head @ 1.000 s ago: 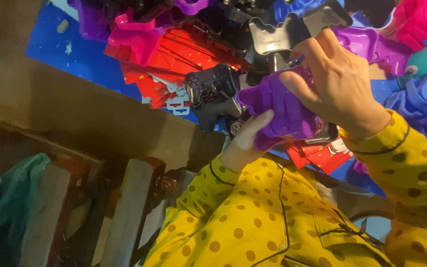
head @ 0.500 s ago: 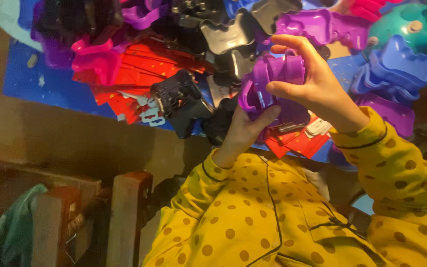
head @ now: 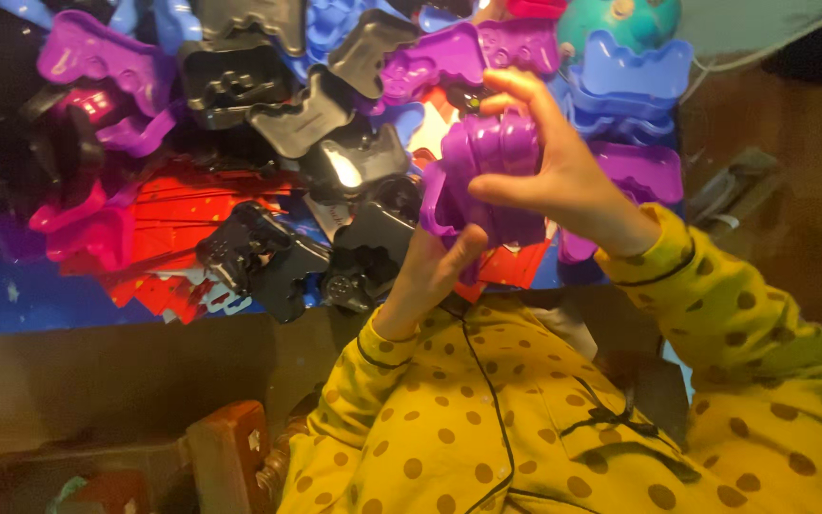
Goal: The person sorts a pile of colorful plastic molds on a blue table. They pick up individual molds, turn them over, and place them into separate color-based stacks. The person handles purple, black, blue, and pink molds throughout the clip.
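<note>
Head view: both bare hands close on a purple moulded-plastic controller shell (head: 482, 181), held above a heap of similar shells. Right hand (head: 563, 176) wraps it from the far side, fingers curled over the top edge and thumb pressed against the face; left hand (head: 435, 262) pinches the lower edge from beneath, thumb up. The shell looks thin-walled, light and stiff, with a smooth glossy skin that may slip; its rims and horn-shaped grips seem the safest holds, and hard squeezing could flex or crack it. Black controller shells (head: 268, 257) and red printed cards (head: 173, 238) lie just beside, blue plastic shells (head: 635, 67) behind. Yellow dotted sleeves (head: 715, 314) cover both arms.
</note>
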`<state>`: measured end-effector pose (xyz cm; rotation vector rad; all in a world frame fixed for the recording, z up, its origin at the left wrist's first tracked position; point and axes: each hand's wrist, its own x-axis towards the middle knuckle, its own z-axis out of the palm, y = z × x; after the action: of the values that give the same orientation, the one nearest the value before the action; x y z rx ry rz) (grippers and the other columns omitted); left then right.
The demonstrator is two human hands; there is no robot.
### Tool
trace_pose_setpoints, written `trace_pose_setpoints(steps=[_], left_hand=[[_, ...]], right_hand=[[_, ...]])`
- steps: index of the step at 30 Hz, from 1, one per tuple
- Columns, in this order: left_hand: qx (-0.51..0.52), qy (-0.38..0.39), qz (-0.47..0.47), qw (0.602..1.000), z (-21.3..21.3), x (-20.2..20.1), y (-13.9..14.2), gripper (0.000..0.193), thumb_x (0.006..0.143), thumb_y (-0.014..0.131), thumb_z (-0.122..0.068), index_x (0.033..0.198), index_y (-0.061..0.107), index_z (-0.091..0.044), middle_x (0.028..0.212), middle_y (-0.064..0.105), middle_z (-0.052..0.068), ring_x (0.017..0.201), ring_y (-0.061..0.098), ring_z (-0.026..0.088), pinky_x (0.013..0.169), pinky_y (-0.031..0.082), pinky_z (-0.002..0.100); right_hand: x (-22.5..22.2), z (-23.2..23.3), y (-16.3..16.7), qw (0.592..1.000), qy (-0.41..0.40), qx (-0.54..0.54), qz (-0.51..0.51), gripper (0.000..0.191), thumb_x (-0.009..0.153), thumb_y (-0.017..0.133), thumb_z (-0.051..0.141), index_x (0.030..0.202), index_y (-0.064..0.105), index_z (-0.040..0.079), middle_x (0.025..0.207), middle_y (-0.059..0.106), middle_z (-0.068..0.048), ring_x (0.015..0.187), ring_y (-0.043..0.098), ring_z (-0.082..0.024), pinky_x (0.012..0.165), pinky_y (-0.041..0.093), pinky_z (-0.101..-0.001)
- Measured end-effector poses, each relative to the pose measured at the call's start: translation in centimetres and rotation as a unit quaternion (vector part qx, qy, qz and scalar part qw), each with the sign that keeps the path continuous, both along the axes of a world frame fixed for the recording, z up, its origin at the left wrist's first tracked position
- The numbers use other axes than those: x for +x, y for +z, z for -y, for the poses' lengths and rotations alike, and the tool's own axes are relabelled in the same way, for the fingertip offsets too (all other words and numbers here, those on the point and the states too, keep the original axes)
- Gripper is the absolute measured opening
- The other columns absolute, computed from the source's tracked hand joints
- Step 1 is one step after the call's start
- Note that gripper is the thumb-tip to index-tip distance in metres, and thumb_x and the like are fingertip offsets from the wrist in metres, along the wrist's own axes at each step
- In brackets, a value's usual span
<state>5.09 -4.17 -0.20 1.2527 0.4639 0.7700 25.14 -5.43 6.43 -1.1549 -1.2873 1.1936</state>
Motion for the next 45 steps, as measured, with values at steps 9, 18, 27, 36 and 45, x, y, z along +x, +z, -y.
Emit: trace_pose_setpoints(steps=[9,18,27,36,45], left_hand=[[-0.18,0.015,0.074,0.981,1.2,4.1,-1.6,0.077,0.106,0.06,-0.047,0.162,0.036,-0.001,0.132,0.057,0.007,0.122,0.059,0.015,0.107,0.049,0.032],[-0.233,0.076,0.021,0.969,1.7,8.7,-8.1,0.039,0.096,0.069,-0.037,0.123,0.056,-0.011,0.104,0.066,0.001,0.09,0.064,0.008,0.08,0.054,0.027],[-0.129,0.125,-0.107,0.978,0.9,11.5,-9.4,0.04,0.092,0.073,-0.011,0.123,0.057,0.008,0.111,0.067,0.013,0.097,0.066,0.02,0.083,0.056,0.035],[0.017,0.075,-0.046,0.996,0.7,11.5,-8.3,0.108,0.089,0.063,-0.005,0.163,-0.015,0.003,0.173,0.006,0.025,0.158,0.021,0.03,0.127,0.022,0.037],[0.198,0.076,-0.11,0.971,2.5,11.8,-8.4,0.108,0.095,0.065,-0.01,0.16,-0.019,0.005,0.171,-0.016,0.033,0.162,-0.014,0.044,0.132,-0.001,0.049]], right_hand=[[7.5,4.3,3.8,0.991,-0.083,0.014,0.1,0.071,0.095,0.082,0.009,0.152,0.039,0.008,0.129,0.054,-0.006,0.115,0.061,-0.015,0.107,0.054,-0.0324],[9.3,5.6,0.6,0.879,-0.083,0.077,0.463,0.094,0.081,0.088,0.022,0.159,0.038,0.008,0.142,0.043,-0.02,0.133,0.052,-0.036,0.113,0.046,-0.0427],[7.6,6.7,-2.9,0.839,-0.106,0.0,0.534,0.095,0.077,0.086,0.027,0.157,0.036,0.015,0.142,0.042,-0.023,0.104,0.063,-0.051,0.084,0.055,-0.0531],[7.3,7.5,-5.2,0.837,-0.153,0.042,0.523,0.106,0.076,0.091,0.026,0.161,0.032,0.009,0.155,0.029,-0.028,0.121,0.056,-0.052,0.099,0.052,-0.0524],[6.8,9.2,-7.7,0.86,-0.23,0.073,0.45,0.092,0.087,0.089,0.024,0.16,0.037,0.004,0.16,0.03,-0.024,0.141,0.049,-0.045,0.111,0.051,-0.0447]])
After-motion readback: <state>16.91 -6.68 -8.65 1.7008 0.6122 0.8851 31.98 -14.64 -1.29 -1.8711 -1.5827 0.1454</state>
